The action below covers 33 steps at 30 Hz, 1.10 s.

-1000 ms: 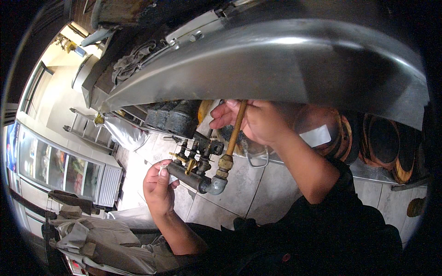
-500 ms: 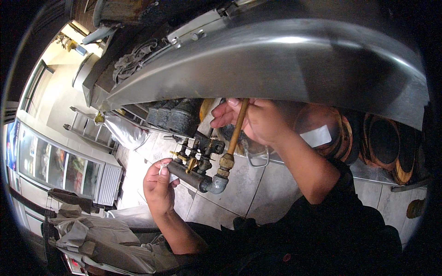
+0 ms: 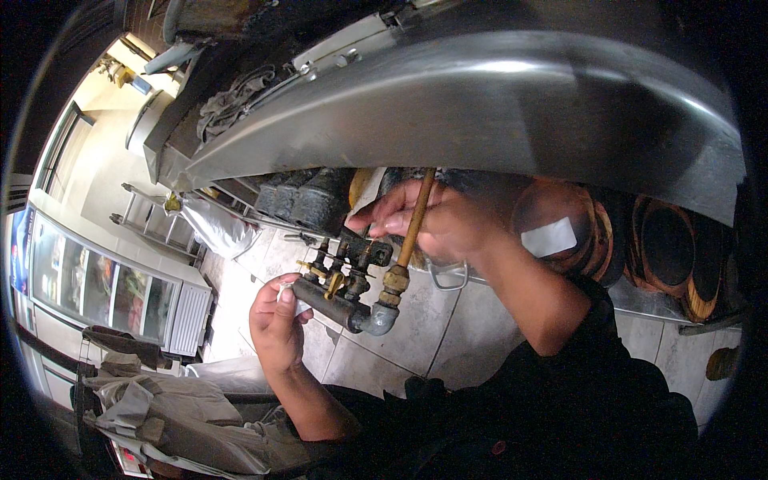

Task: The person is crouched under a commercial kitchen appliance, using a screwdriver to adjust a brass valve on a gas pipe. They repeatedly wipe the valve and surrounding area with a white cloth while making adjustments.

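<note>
A dark gas manifold pipe point(image 3: 324, 302) with several small valves hangs below the curved steel panel. One valve has a yellow brass tap handle point(image 3: 334, 285). A grey elbow point(image 3: 379, 320) and a brass fitting point(image 3: 394, 278) join the manifold to a copper-coloured pipe point(image 3: 417, 220) rising behind the panel's edge. My left hand point(image 3: 276, 324) is closed on a crumpled white cloth or paper point(image 3: 301, 306) at the manifold's left end. Reaching past the upright pipe, my right hand point(image 3: 448, 220) has its fingertips pinched together just above the valves; what they hold, if anything, is too small to make out.
The curved steel panel point(image 3: 448, 120) overhangs both hands. Black cast parts point(image 3: 320, 200) lie beneath it, left of the pipe. Round wooden boards with dark plates point(image 3: 660, 244) stand at the right. A glass-fronted fridge point(image 3: 96, 280) and a grey cloth heap point(image 3: 176, 408) are at the left.
My right hand has come down and left from behind the upper pipe to just above the valves, its fingers drawing together. My left hand stays at the manifold's end.
</note>
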### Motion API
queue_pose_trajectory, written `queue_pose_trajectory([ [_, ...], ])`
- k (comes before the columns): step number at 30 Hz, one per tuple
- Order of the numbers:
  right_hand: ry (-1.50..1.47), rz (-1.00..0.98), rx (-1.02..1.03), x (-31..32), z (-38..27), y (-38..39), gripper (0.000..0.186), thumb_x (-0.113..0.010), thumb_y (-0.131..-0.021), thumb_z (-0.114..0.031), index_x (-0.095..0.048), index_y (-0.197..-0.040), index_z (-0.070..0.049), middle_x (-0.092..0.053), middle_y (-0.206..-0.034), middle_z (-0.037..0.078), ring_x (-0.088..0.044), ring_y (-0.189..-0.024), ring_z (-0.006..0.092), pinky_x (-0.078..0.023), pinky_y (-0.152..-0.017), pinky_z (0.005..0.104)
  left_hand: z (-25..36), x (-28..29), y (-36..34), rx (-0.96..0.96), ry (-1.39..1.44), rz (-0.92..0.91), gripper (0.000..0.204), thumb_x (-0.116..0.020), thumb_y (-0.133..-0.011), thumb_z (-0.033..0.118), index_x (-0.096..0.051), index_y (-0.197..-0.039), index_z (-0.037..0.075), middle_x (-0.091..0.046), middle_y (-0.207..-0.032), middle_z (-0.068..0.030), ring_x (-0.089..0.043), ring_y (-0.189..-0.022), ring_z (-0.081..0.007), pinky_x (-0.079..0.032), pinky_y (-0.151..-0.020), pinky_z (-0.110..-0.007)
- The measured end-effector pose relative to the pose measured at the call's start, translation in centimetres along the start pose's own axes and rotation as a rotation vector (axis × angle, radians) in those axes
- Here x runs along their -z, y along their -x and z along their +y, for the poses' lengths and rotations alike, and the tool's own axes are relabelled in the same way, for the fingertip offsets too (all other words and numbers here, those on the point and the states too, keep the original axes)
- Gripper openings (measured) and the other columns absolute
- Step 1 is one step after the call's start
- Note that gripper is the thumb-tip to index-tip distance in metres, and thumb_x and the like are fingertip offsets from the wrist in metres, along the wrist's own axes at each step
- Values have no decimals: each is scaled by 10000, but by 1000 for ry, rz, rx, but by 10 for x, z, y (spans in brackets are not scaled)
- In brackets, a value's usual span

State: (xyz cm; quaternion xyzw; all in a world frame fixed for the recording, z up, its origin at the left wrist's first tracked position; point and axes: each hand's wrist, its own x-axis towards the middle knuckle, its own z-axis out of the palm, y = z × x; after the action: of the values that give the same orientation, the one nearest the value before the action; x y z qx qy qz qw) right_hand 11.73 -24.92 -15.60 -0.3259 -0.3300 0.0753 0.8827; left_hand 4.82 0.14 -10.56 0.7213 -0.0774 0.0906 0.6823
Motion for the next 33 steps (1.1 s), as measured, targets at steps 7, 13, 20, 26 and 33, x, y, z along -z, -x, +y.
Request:
queue_pose_trajectory([
  [7,10,-30,-46,-8,7,3,124,-564,-807,20,-602,-924,29,-583,-1094,192,-544,-1077,253,-402,-952,334,0,-1,0,8,1,-11,257,-585,-862,207,-566,-1032,15,-593,-876,-29,-539,-694,-75,-461,-550,-189],
  [13,258,58,-31,-8,3,0,107,-566,-813,17,-592,-915,38,-591,-1083,176,-565,-1025,233,-422,-925,332,0,-1,1,23,-19,9,253,-588,-861,204,-566,-1031,19,-589,-876,-24,-539,-698,-72,-463,-553,-190],
  [20,389,116,-64,-18,-3,3,48,-585,-819,-22,-602,-852,8,-605,-1029,153,-570,-983,200,-442,-883,313,-5,0,-1,4,13,14,248,-593,-856,213,-565,-1021,29,-591,-892,-19,-540,-728,-71,-461,-554,-189],
  [26,395,154,31,-20,0,2,71,-617,-810,-66,-614,-812,5,-620,-975,140,-578,-958,195,-457,-840,306,-9,-3,-3,-31,55,11,238,-570,-868,206,-555,-1031,34,-586,-902,-21,-526,-724,-68,-439,-554,-186],
  [33,585,194,-57,-24,-11,3,84,-627,-803,-68,-619,-820,14,-625,-969,126,-579,-966,192,-455,-839,311,-12,-3,-4,-53,58,11,241,-568,-871,208,-554,-1032,29,-583,-876,-14,-526,-721,-70,-436,-552,-186],
])
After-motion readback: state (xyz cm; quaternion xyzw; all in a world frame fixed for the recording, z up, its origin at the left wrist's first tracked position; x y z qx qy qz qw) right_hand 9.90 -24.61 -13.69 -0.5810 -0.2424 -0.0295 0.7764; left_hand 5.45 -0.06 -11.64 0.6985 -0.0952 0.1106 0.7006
